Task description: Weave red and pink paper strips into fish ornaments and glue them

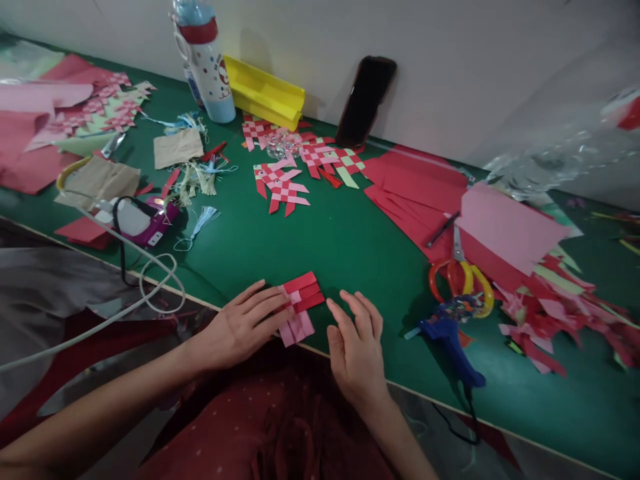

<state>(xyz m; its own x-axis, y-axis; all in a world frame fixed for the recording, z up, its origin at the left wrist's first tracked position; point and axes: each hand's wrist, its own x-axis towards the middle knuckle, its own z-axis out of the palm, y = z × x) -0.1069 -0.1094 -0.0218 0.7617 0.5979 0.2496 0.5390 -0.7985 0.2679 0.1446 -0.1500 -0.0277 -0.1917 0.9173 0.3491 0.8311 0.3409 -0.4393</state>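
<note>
A small woven piece of red and pink paper strips [305,300] lies at the front edge of the green table. Its red strips point right and its pink strips hang toward me. My left hand [247,323] rests with outstretched fingers on the piece's left side, covering part of the weave. Just right of the piece, my right hand [356,333] hovers with fingers apart and nothing in it. Farther back lie finished-looking woven paper fish [283,183] in red and pink.
Scissors [457,267] and a blue glue gun [453,340] lie right, by paper scraps [555,300] and red sheets [415,180]. A bottle [205,67], yellow tray [265,93] and phone [367,100] stand at the back. Left are tassels [203,223] and a purple power strip [155,223] with a white cable [125,303].
</note>
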